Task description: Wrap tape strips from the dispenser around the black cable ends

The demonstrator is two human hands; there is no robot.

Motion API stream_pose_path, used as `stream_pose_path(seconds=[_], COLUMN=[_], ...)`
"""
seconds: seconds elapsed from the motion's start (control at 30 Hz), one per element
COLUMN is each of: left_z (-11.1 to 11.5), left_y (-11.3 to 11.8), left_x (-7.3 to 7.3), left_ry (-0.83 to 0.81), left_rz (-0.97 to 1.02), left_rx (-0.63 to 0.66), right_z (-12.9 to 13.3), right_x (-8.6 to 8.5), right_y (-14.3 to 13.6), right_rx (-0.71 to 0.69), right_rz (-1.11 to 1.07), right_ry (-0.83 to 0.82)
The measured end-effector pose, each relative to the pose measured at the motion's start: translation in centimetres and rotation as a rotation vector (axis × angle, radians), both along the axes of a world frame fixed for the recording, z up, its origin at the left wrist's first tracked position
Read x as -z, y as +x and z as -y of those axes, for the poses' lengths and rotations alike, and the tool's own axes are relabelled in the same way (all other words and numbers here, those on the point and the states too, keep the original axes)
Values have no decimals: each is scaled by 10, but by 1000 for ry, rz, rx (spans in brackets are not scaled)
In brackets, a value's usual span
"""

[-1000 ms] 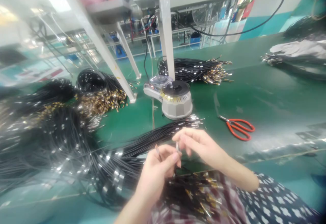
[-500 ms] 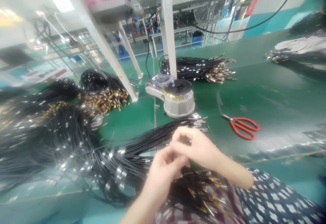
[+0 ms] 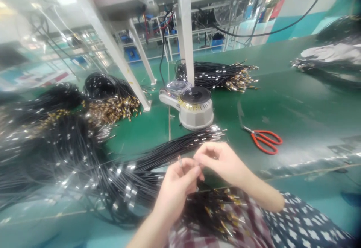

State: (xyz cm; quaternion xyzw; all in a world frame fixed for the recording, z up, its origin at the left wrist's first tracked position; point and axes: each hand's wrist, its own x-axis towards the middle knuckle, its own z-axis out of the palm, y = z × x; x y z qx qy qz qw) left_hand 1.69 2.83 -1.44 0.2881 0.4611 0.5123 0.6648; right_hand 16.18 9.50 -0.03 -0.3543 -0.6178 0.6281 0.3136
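Close together above the table's front edge, my two hands are pinched, fingertips nearly touching. My left hand [image 3: 176, 187] is closed on a cable end [image 3: 180, 160], whose small pale tip sticks up between the fingers. Thumb and forefinger of my right hand [image 3: 222, 161] press together just to the right; whatever is between them is too small to make out. Below the hands, a bunch of black cables [image 3: 203, 210] with gold-coloured ends lies across my lap. Just beyond them, another bundle of black cables [image 3: 175, 146] with silvery tips rests on the green table [image 3: 296, 108].
A round white tape dispenser [image 3: 196, 114] stands beyond the hands, beside a white post [image 3: 186, 33]. Red-handled scissors [image 3: 265, 140] lie to the right. Heaps of cables [image 3: 62, 135] cover the left side, and another bundle [image 3: 217, 75] lies behind the dispenser. White gloves [image 3: 332, 52] lie far right.
My hands have shifted slightly apart, and the pale tip now shows above my left fingers. The view has moved a little; the scissors and dispenser rest as before.
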Motion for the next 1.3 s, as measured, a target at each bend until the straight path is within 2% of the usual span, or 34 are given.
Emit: stream_pose_path(seconds=[0.17, 0.23, 0.33, 0.4, 0.43, 0.53, 0.6, 0.87, 1.0, 1.13, 1.2, 1.3], left_z=[0, -2, -5, -7, -7, -7, -8, -9, -8, -7, -6, -5], left_y=[-3, -6, -12, -14, -16, -17, -17, -15, -15, -15, -16, -16], left_x=[3, 4, 4, 4, 5, 5, 6, 6, 7, 8, 8, 9], left_ry=[-48, -60, -68, -75, -79, -83, -84, -90, -88, -78, -72, -66], left_rz=[32, 59, 106, 136, 150, 169, 168, 169, 190, 210, 216, 220], left_rx=[15, -11, -42, -27, -18, -6, -2, 30, 29, 29, 25, 17], right_z=[0, -8, -35, -59, -72, -100, -108, -100, -97, -103, -106, -99], right_x=[1, 0, -1, 1, 3, 7, 7, -14, -5, 6, 4, -10], right_y=[-5, -7, -8, -8, -9, -13, -18, -22, -21, -33, -39, -41], right_rx=[-61, -49, 173, 365, 413, 466, 468, 523, 538, 573, 598, 601], right_rz=[-94, -98, -83, -98, -103, -100, -95, -144, -115, -142, -184, -247], right_ry=[-105, -91, -43, -30, -23, -22, -21, 121, 148, 158, 147, 120])
